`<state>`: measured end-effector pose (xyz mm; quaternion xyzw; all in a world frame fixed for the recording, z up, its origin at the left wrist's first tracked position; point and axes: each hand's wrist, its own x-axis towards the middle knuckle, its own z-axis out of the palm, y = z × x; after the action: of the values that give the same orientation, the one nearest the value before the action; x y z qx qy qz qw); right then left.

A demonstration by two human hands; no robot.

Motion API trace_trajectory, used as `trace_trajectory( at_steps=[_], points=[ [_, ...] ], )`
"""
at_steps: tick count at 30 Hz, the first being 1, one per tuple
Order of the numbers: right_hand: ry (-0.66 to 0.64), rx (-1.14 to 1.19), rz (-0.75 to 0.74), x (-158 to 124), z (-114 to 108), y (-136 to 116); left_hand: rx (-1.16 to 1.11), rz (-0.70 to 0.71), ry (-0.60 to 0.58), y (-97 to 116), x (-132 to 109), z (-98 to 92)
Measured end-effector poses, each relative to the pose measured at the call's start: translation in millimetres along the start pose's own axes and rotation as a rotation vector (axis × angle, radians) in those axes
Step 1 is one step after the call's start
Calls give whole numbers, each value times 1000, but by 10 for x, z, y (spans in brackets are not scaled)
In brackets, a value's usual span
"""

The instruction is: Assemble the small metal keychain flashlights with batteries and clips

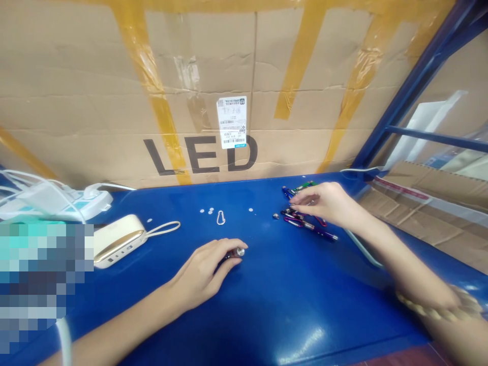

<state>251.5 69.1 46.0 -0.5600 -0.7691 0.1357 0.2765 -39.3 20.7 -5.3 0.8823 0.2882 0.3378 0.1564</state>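
My left hand [208,267] rests on the blue table [267,315], fingers closed around a small pen-like light [237,252] whose silver tip sticks out to the right. Over at the far right, my right hand [324,202] reaches into a pile of several coloured pen lights [305,221], its fingertips pinched on something I cannot make out. A small silver part [275,216] lies just left of the pile. A silver clip [220,217] and a few white button cells [209,210] lie between the two hands, further back.
A big cardboard box marked LED [202,152] stands along the table's back edge. A white and gold power bank [116,240] with a loop strap lies at the left, beside a white power strip [91,201] with cables. Blue shelf posts [412,91] and flattened cardboard [430,213] are at the right.
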Motion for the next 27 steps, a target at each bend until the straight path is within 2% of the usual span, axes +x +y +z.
trace_trajectory(
  at_steps=[2, 5, 7, 10, 15, 20, 27],
  points=[
    [67, 223, -53, -88, 162, -271, -4, 2, -30, 2, 10, 0],
    [-74, 531, -139, -224, 437, -597, 18, 14, -57, -14, 19, 13],
    [-164, 693, -118, -282, 582, -697, 37, 29, -58, -28, 22, 23],
    [-265, 858, -6, -311, 696, -702, 36, 38, -72, -40, 22, 29],
    [-329, 934, 93, -321, 726, -664, 26, 47, -85, -46, 11, 27],
    [-393, 991, 190, -339, 734, -714, 39, 78, -40, -53, -1, 38],
    [-301, 865, 163, -377, 769, -750, 50, 100, -1, -56, -10, 43]
  ],
)
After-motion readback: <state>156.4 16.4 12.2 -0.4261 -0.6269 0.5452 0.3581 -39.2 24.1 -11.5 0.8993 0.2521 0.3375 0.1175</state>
